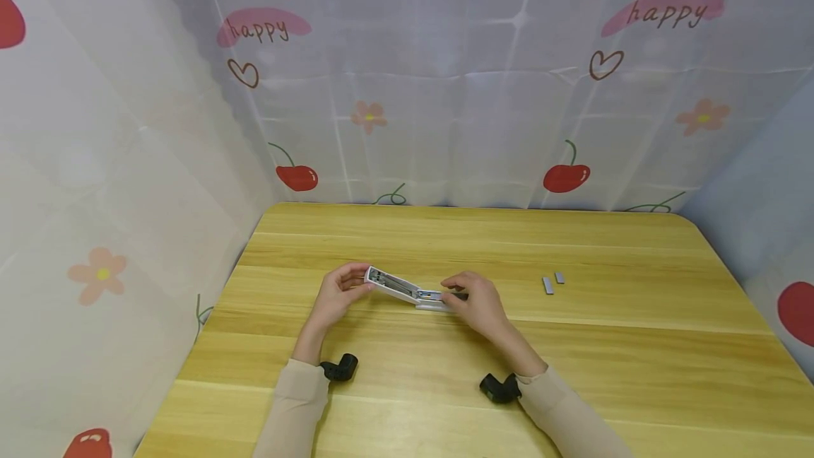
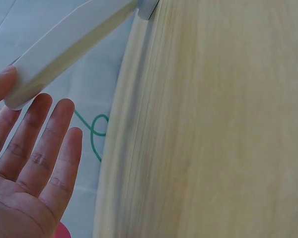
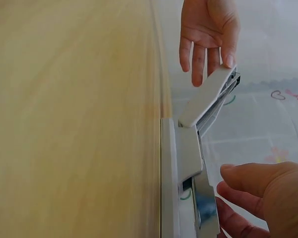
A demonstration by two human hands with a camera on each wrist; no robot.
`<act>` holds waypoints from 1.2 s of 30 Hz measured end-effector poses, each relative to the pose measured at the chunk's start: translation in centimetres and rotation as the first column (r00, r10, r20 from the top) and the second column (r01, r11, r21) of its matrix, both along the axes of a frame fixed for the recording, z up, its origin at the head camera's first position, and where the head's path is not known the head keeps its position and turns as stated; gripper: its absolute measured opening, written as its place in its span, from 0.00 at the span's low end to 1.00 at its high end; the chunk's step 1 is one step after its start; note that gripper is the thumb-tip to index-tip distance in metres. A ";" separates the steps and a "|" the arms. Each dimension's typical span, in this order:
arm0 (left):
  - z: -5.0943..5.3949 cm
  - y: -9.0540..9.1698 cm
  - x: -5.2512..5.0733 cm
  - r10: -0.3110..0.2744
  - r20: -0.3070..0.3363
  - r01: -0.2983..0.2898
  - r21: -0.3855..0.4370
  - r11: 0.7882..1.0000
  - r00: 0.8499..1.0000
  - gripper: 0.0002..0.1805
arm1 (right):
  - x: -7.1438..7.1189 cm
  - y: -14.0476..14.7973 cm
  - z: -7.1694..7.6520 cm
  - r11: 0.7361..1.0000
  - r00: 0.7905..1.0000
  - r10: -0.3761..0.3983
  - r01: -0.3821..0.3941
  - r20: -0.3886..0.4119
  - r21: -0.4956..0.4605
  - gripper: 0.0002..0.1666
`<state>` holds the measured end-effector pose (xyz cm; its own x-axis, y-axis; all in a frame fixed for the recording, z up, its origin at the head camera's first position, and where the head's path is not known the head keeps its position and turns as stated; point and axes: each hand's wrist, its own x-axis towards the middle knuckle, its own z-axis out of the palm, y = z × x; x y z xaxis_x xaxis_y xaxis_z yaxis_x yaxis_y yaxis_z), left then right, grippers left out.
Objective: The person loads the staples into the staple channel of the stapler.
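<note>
A white stapler point(image 1: 394, 287) is spread open, its cover tilted up and its metal staple channel point(image 3: 206, 206) exposed. My left hand point(image 1: 340, 297) pinches the raised end of the stapler's cover between thumb and fingertips; the other fingers extend loosely, as the left wrist view shows. Over the other end of the stapler is my right hand point(image 1: 480, 302). In the right wrist view, the right thumb point(image 3: 238, 173) stands apart from the metal, while the lower fingers lie beside the channel's edge. Whether they press on it is hard to see. Part of the base is hidden behind the right hand.
Two short grey staple strips point(image 1: 548, 285) lie on the wooden table point(image 1: 407, 239) to the right of my right hand. A black wrist camera point(image 1: 340, 367) sits at the left wrist, another point(image 1: 501, 389) at the right. A printed curtain point(image 1: 432, 140) hangs behind the table.
</note>
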<state>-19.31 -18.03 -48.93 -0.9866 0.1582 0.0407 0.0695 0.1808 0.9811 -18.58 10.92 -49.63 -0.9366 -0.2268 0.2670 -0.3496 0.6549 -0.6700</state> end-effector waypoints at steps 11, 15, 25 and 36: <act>0.0 0.1 0.0 0.001 0.008 -0.001 0.010 1.000 1.000 0.23 | 0.7 2.9 0.9 0.999 0.998 -0.035 0.036 -0.055 0.016 0.15; 0.0 0.1 0.0 0.001 0.003 -0.001 0.014 1.000 1.000 0.23 | 1.0 4.7 1.0 0.997 0.995 -0.077 0.079 -0.069 0.015 0.15; -0.1 0.1 -0.1 0.011 0.010 -0.011 0.006 1.000 1.000 0.22 | 1.6 10.0 0.7 0.979 0.978 -0.205 0.205 -0.024 0.018 0.16; -0.2 0.2 -0.1 0.017 0.007 -0.017 0.004 1.000 1.000 0.22 | 1.7 13.8 0.6 0.938 0.939 -0.345 0.345 -0.011 -0.035 0.17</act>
<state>-19.42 -17.88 -49.08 -0.9893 0.1417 0.0348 0.0600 0.1775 0.9823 -16.89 24.73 -49.00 -0.9512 0.1182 0.2851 -0.1175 0.7155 -0.6886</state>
